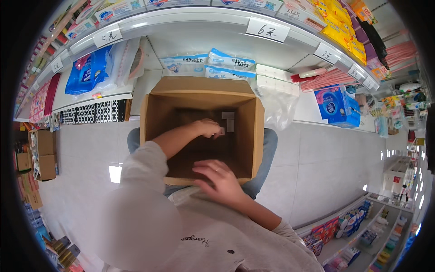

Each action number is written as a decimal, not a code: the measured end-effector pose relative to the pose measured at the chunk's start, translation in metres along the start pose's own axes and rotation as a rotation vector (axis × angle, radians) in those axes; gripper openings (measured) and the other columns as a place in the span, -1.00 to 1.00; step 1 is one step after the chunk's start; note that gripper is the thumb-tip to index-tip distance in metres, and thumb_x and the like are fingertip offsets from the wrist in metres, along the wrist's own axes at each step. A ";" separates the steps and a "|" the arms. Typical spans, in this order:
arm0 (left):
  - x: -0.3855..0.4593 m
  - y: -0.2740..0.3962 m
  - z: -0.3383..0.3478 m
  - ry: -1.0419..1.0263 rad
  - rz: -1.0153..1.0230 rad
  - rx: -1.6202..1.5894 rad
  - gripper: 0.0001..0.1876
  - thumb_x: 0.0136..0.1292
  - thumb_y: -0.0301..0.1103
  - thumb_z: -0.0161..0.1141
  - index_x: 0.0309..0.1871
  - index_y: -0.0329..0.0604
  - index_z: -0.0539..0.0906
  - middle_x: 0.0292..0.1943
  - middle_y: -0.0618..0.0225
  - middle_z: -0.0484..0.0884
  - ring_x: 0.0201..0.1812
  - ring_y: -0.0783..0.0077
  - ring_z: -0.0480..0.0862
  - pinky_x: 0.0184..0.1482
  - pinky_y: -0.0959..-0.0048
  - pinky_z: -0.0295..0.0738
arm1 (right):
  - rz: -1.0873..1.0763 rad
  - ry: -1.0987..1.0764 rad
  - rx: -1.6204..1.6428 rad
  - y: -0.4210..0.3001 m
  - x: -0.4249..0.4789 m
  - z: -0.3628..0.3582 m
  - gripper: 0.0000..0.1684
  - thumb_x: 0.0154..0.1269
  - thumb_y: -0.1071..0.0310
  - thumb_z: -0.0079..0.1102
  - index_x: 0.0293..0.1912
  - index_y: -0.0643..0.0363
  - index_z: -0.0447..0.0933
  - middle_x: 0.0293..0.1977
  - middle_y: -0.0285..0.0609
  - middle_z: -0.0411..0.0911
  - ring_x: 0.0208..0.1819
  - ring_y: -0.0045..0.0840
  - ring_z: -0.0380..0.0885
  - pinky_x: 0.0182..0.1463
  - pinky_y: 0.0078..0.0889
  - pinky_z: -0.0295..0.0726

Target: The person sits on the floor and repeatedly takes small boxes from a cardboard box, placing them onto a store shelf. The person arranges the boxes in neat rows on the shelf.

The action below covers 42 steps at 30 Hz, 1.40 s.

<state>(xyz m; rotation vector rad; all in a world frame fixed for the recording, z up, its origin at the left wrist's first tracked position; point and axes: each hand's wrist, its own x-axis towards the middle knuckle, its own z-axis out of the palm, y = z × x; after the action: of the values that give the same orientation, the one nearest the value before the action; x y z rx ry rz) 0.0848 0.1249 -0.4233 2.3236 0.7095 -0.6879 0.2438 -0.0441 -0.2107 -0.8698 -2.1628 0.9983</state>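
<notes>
An open cardboard box (pixel 202 86) stands between my knees, its far flap raised. My left hand (pixel 208 128) reaches down inside it, fingers closed on a small pale item (pixel 221 131) that is partly hidden and too small to name. Beyond that hand, more small white pieces (pixel 230 121) lie in the right far corner of the box. Over the near rim of the box hovers my right hand (pixel 219 178), its fingers apart and nothing in them.
A shelf rail with handwritten price tags (pixel 267 30) curves overhead. Behind the box are blue-and-white packets (pixel 230 58) and plastic-wrapped white rolls (pixel 277 85). Blue tissue packs (pixel 340 105) sit at the shelf's right. Another stocked shelf (pixel 353 234) stands at lower right.
</notes>
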 end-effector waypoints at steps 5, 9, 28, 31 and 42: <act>-0.104 0.062 -0.102 -0.111 0.065 -0.283 -0.56 0.13 -0.53 0.21 0.06 0.12 0.81 0.07 0.12 0.77 0.13 0.12 0.72 0.15 0.17 0.59 | 0.059 0.184 0.016 -0.001 0.011 -0.051 -0.36 0.23 0.45 0.43 0.29 0.22 0.47 0.29 0.08 0.48 0.29 -0.05 0.49 0.34 -0.11 0.52; -0.212 0.085 -0.134 0.269 0.345 -0.700 -0.43 0.25 -0.59 0.20 0.35 0.04 0.65 0.50 0.10 0.41 0.35 0.03 0.55 0.23 0.28 0.53 | 0.299 0.207 0.050 0.008 0.017 -0.069 -0.02 0.25 0.43 0.51 0.54 0.28 0.18 0.43 0.05 0.39 0.44 -0.23 0.41 0.45 -0.19 0.40; -0.385 0.164 -0.092 1.149 -0.044 -0.846 -0.01 0.26 -0.61 0.22 0.70 -0.13 -0.07 0.55 0.06 0.34 0.37 0.23 0.53 0.11 0.37 0.57 | -0.734 -0.180 -0.516 -0.077 0.148 -0.063 -0.29 0.04 0.33 0.51 0.25 0.14 0.59 0.30 -0.12 0.50 0.36 -0.20 0.49 0.44 0.08 0.44; -0.413 0.130 -0.116 1.447 -0.055 -0.470 -0.29 0.38 -0.51 0.18 0.59 -0.24 0.23 0.51 0.03 0.40 0.43 0.14 0.50 0.28 0.24 0.48 | -0.790 -0.047 -0.598 -0.108 0.190 -0.080 -0.29 0.05 0.35 0.48 0.26 0.17 0.56 0.20 -0.07 0.56 0.28 -0.20 0.55 0.37 0.04 0.51; -0.442 -0.034 -0.247 1.410 -0.820 0.193 -0.50 0.58 -0.11 -0.13 0.42 -0.16 0.49 0.38 0.03 0.53 0.44 0.01 0.47 0.48 0.02 0.30 | -0.545 0.182 -0.396 -0.137 0.448 -0.134 -0.21 0.21 0.13 0.54 0.37 0.12 0.48 0.09 -0.08 0.66 0.07 -0.32 0.63 0.20 -0.25 0.59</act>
<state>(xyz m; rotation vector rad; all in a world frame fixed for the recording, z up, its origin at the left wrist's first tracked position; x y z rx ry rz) -0.1838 0.1760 0.0047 2.3665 2.3063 0.8252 0.0272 0.2814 0.0795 -0.4626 -2.2845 0.2193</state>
